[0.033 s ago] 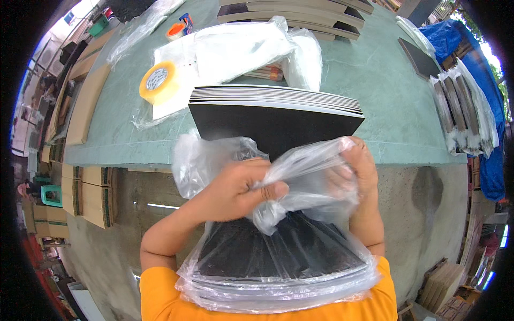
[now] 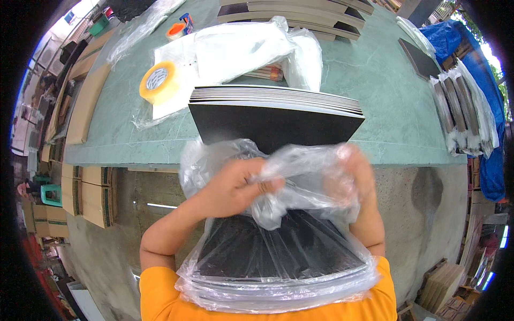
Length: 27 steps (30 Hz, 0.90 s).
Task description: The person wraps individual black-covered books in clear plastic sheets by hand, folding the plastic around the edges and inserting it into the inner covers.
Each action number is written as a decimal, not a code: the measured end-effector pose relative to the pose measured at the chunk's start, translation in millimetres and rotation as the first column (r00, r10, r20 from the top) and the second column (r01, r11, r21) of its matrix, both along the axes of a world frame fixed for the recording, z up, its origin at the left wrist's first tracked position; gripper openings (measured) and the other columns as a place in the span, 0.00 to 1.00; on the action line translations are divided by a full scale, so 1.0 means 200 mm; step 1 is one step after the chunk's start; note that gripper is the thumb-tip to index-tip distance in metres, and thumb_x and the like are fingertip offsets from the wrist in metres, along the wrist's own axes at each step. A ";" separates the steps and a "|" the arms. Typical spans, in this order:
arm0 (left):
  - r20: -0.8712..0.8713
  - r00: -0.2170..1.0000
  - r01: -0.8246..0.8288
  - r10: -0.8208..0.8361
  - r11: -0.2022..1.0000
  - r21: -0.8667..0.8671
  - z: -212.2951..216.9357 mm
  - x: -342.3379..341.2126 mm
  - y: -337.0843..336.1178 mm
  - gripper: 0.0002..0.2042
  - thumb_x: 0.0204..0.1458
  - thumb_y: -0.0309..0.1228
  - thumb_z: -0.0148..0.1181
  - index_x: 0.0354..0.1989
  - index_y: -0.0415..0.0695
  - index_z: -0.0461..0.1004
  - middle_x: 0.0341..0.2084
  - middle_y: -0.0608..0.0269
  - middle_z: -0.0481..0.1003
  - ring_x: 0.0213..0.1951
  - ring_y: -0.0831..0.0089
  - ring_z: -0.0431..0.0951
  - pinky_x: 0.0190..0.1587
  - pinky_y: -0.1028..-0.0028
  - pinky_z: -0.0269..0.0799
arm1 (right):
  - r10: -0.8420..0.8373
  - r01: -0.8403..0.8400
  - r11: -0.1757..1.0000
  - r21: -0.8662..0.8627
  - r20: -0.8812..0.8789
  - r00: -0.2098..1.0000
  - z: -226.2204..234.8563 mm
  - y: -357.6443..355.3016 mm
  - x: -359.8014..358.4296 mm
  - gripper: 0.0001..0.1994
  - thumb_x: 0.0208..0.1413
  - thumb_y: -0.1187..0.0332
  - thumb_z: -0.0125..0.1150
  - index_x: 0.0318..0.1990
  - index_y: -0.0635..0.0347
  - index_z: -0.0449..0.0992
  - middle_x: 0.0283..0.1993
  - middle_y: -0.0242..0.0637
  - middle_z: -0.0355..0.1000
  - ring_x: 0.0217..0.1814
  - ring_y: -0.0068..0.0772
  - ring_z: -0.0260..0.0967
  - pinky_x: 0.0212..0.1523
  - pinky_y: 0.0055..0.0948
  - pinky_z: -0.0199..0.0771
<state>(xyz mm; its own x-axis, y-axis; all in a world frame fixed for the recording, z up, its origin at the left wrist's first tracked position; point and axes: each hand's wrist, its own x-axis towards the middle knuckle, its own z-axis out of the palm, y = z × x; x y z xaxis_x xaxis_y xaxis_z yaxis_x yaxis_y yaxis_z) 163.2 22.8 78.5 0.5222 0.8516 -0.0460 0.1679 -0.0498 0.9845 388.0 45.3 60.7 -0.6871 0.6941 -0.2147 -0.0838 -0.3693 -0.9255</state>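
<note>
- I am watching a clear plastic bag (image 2: 267,216) that is enclosing dark flat panels (image 2: 278,246); it is sitting close against the wearer's orange shirt (image 2: 160,291), on the wearer's side of the table (image 2: 391,101).
- The wrapped panels are lying with their long axis running left to right, crosswise to the wearer, and I am seeing them directly below the fingers in the view.
- The bag's loose upper film is bunching between the two hands, so the relation I am minding is this slack lying above the panels, on their table side.
- The left hand (image 2: 233,184) is pinching film between thumb and fingers, and it is sitting nearer the drooping gathered part at the middle.
- The right hand (image 2: 358,176) is touching the film's right side, farther from that gather; it is blurring, so I cannot tell whether its fingers are pinching or spreading.
- Beyond both hands, a stack of black panels (image 2: 267,117) is resting at the table's near edge, its lower part hiding behind the film.
</note>
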 end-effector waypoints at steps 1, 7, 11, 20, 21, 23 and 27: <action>0.134 0.991 -0.008 0.016 0.998 -0.063 0.04 -0.02 0.01 0.08 0.49 0.31 0.50 0.29 0.38 0.70 0.23 0.65 0.71 0.28 0.80 0.68 0.30 0.79 0.64 | 0.127 -0.126 0.991 -0.040 0.029 0.991 -0.01 -0.01 0.00 0.13 0.44 0.62 0.60 0.26 0.66 0.72 0.25 0.33 0.69 0.28 0.21 0.66 0.28 0.24 0.67; 0.116 0.974 0.198 -0.194 0.980 -0.029 0.07 -0.06 0.02 0.12 0.50 0.35 0.51 0.32 0.36 0.72 0.25 0.65 0.73 0.29 0.82 0.68 0.32 0.79 0.65 | 0.367 -0.410 0.898 -0.158 -0.243 0.898 0.03 -0.02 0.02 0.20 0.51 0.55 0.52 0.35 0.69 0.68 0.29 0.42 0.70 0.35 0.31 0.67 0.36 0.28 0.66; 0.253 0.967 0.090 -0.024 0.963 -0.255 0.02 -0.14 0.09 0.14 0.49 0.37 0.51 0.31 0.34 0.72 0.25 0.63 0.74 0.28 0.81 0.69 0.33 0.79 0.65 | 0.782 -0.784 0.619 0.056 0.051 0.621 0.07 0.05 -0.01 0.22 0.52 0.52 0.47 0.41 0.67 0.67 0.38 0.46 0.68 0.43 0.36 0.65 0.41 0.37 0.66; -0.952 0.292 0.569 -0.094 0.817 0.094 -0.15 -0.14 -0.07 0.11 0.43 0.35 0.54 0.22 0.38 0.69 0.16 0.52 0.71 0.25 0.61 0.75 0.26 0.64 0.68 | -0.181 -0.969 0.232 0.082 0.983 0.040 0.07 -0.07 0.08 0.16 0.41 0.67 0.51 0.41 0.54 0.71 0.35 0.44 0.72 0.37 0.43 0.70 0.59 0.45 0.45; -0.962 0.265 0.610 -0.067 0.784 0.113 -0.24 -0.17 -0.07 0.11 0.43 0.36 0.54 0.22 0.38 0.69 0.16 0.52 0.71 0.26 0.61 0.75 0.26 0.64 0.68 | -0.033 -0.941 0.187 -0.281 0.956 -0.291 0.11 -0.09 0.03 0.16 0.41 0.68 0.51 0.41 0.53 0.72 0.35 0.44 0.72 0.35 0.43 0.71 0.57 0.45 0.51; -0.978 0.207 0.675 0.006 0.723 0.147 -0.33 -0.26 -0.11 0.11 0.43 0.36 0.54 0.22 0.39 0.70 0.16 0.53 0.71 0.27 0.61 0.75 0.28 0.63 0.68 | -0.133 -0.906 0.382 0.181 0.981 0.140 0.12 -0.13 0.06 0.11 0.39 0.72 0.52 0.35 0.58 0.72 0.28 0.40 0.71 0.29 0.38 0.70 0.37 0.38 0.67; -0.640 0.703 0.486 -0.308 0.866 0.118 -0.08 -0.29 -0.09 0.09 0.40 0.35 0.57 0.23 0.41 0.72 0.19 0.59 0.72 0.25 0.66 0.74 0.29 0.67 0.69 | -0.811 0.071 0.424 0.903 0.343 0.474 0.23 0.08 0.20 0.08 0.38 0.72 0.54 0.29 0.64 0.70 0.22 0.39 0.67 0.23 0.35 0.65 0.26 0.29 0.65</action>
<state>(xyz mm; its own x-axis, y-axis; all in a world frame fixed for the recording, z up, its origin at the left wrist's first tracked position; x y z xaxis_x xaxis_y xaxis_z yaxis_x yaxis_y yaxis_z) 105.1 5.7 62.0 0.7577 0.5944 -0.2693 0.6041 -0.4830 0.6338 428.3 60.3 106.7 -0.0879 0.9381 0.3351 0.7461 0.2849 -0.6018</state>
